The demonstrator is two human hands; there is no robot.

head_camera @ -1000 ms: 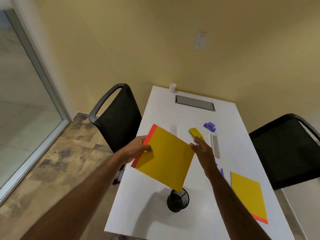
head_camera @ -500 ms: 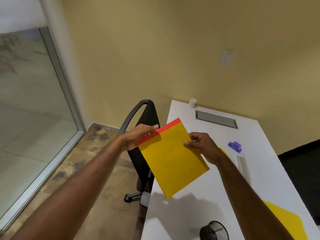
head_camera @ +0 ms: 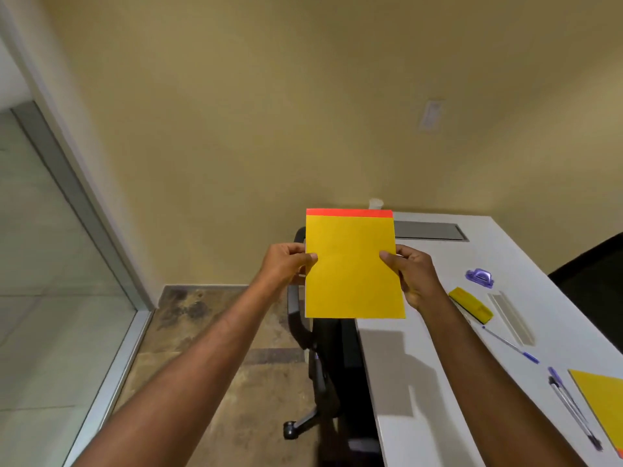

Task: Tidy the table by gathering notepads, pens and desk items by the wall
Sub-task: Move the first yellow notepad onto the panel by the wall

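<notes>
Table (head_camera: pixel 556 264) comes first, white and long, its far edge meeting the tan wall, with a grey cable hatch (head_camera: pixel 429 230) let in near that edge. A black office chair (head_camera: pixel 332 362) sits tucked at its left edge. Above that left edge the yellow notepad (head_camera: pixel 352 266) is held up off the surface, upright and square, red binding strip on top. The left hand (head_camera: pixel 286 264) pinches its left edge, thumb on the front and fingers behind; the right hand (head_camera: pixel 413 274) grips the right edge the same way. A second yellow notepad (head_camera: pixel 603 399) lies at the near right edge. Smaller things are strewn along the right side: a clear ruler (head_camera: pixel 512 315), a yellow eraser (head_camera: pixel 470 305), a purple hole punch (head_camera: pixel 480 277), a blue pen (head_camera: pixel 510 345) and two more pens (head_camera: pixel 573 409).

Judging by the task, the pad wants setting down by the wall. Best to lower it flat, binding toward the wall, just beside the hatch, leaving room for the rest.
</notes>
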